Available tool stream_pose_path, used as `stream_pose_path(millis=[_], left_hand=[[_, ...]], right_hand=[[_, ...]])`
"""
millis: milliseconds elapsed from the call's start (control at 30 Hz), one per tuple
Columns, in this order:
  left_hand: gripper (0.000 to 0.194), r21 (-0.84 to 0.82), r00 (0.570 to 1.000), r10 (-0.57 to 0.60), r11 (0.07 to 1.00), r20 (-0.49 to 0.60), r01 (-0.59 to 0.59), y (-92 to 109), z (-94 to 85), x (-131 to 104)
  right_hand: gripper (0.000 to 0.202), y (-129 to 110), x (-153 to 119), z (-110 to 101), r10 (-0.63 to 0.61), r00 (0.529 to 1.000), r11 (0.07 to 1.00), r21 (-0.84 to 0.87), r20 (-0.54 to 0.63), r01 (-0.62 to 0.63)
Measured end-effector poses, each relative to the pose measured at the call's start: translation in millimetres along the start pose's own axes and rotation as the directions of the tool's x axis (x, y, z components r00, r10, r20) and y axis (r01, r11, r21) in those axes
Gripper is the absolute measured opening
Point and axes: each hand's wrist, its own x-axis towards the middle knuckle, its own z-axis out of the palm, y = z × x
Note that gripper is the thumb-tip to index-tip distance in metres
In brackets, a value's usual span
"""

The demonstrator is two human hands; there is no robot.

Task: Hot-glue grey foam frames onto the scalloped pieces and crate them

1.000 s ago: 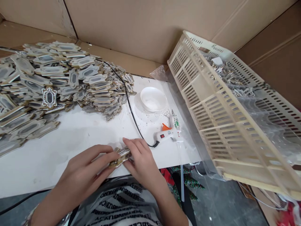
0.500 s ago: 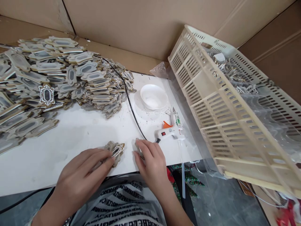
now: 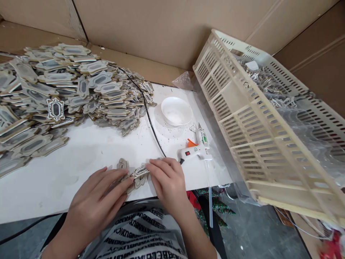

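At the table's near edge, my left hand (image 3: 98,196) is closed over a few small grey-brown frame-shaped plaques (image 3: 122,164). My right hand (image 3: 168,181) pinches the right end of a white-patterned frame-shaped plaque (image 3: 140,172), whose left end meets my left fingertips. Other plaques lie under and beside this one, partly hidden by my fingers. Beyond my right hand rests a white hot glue gun (image 3: 192,153) with an orange trigger and a clear glue stick hanging from its back.
A large pile of similar plaques (image 3: 91,86) covers the back left of the white table (image 3: 88,149). A white bowl (image 3: 176,111) stands behind the glue gun. A black cord (image 3: 151,124) crosses the table. On the right stands a cream plastic crate (image 3: 239,118) holding metal-looking parts.
My right hand has shifted slightly left and now grips the patterned plaque's end beside my left hand. That plaque now lies between both hands. The glue gun and bowl stay put.
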Motion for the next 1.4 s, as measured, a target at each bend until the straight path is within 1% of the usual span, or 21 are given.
stream_pose_path(millis=[67, 133, 267, 400, 500, 567, 600, 633, 667, 733, 800, 867, 900, 967, 1100, 1167, 1267, 1400], left_hand=[[0.027, 0.03, 1.0, 0.02, 0.999, 0.007, -0.02, -1, 0.0, -3], [0.027, 0.051, 0.999, 0.041, 0.998, 0.012, -0.041, -2, -0.2, -4], [0.024, 0.05, 0.999, 0.039, 0.998, -0.005, -0.039, 0, -0.2, 1], [0.024, 0.018, 0.999, 0.037, 0.999, 0.022, -0.037, 2, 0.1, 5], [0.026, 0.023, 0.998, 0.038, 0.999, 0.045, -0.039, 3, -0.2, 4], [0.028, 0.028, 0.997, 0.038, 0.999, 0.063, -0.04, 3, -0.6, 3], [0.029, 0.025, 0.997, 0.023, 0.999, 0.075, -0.025, 4, -0.8, 2], [0.031, 0.015, 0.996, 0.0, 1.0, 0.086, -0.002, 4, -0.9, 1], [0.032, 0.002, 0.995, -0.027, 1.0, 0.097, 0.027, 5, -1.0, 1], [0.033, -0.025, 0.991, -0.068, 0.997, 0.114, 0.071, 5, -0.9, 0], [0.033, -0.045, 0.992, -0.046, 0.998, 0.117, 0.052, 5, -1.0, -1], [0.034, -0.057, 0.991, -0.033, 0.998, 0.131, 0.041, 5, -1.8, -1], [0.034, -0.062, 0.989, -0.039, 0.997, 0.143, 0.049, 5, -2.5, -1], [0.035, -0.066, 0.983, -0.07, 0.994, 0.168, 0.082, 6, -4.3, -1], [0.036, -0.063, 0.983, -0.089, 0.993, 0.163, 0.1, 9, -6.9, -4], [0.038, -0.053, 0.984, -0.083, 0.994, 0.157, 0.092, 9, -6.7, -5], [0.04, -0.028, 0.988, -0.071, 0.997, 0.139, 0.076, 8, -4.5, -2], [0.036, 0.052, 0.997, -0.004, 0.999, 0.075, 0.0, 5, -0.2, 13]], right_hand=[[0.023, 1, 2, -3, 0.052, 0.999, 0.997, 0.065, -0.01, -0.052], [0.021, 0, 4, -4, 0.083, 0.996, 0.993, 0.091, -0.021, -0.081], [0.024, -3, 9, 2, 0.145, 0.989, 0.989, 0.034, -0.04, -0.143], [0.017, -4, 16, 15, 0.22, 0.972, 0.974, -0.043, -0.088, -0.224], [0.013, -2, 22, 21, 0.218, 0.969, 0.963, -0.135, -0.119, -0.234], [0.014, -2, 21, 17, 0.191, 0.971, 0.963, -0.166, -0.142, -0.213], [0.017, -2, 20, 13, 0.177, 0.975, 0.97, -0.147, -0.135, -0.196], [0.021, -2, 17, 7, 0.159, 0.982, 0.979, -0.108, -0.106, -0.171], [0.025, -3, 14, 1, 0.138, 0.989, 0.989, -0.052, -0.047, -0.141], [0.031, -4, 6, -11, 0.065, 0.991, 0.997, 0.043, 0.114, -0.07], [0.037, -4, 0, -19, 0.015, 0.972, 0.998, 0.055, 0.232, -0.029], [0.037, -2, -2, -20, 0.0, 0.961, 1.0, 0.022, 0.277, -0.007], [0.034, -1, -2, -19, -0.003, 0.961, 1.0, 0.005, 0.276, 0.002], [0.027, 2, -1, -14, -0.006, 0.971, 1.0, -0.026, 0.24, 0.013], [0.022, 6, 2, -8, 0.004, 0.994, 0.994, -0.106, 0.112, 0.008], [0.022, 6, 2, -6, 0.0, 0.998, 0.991, -0.136, 0.07, 0.01], [0.023, 5, 0, -4, -0.019, 0.999, 0.985, -0.168, 0.046, 0.027], [0.024, 2, -3, -1, -0.054, 0.998, 0.974, -0.22, 0.019, 0.057]])
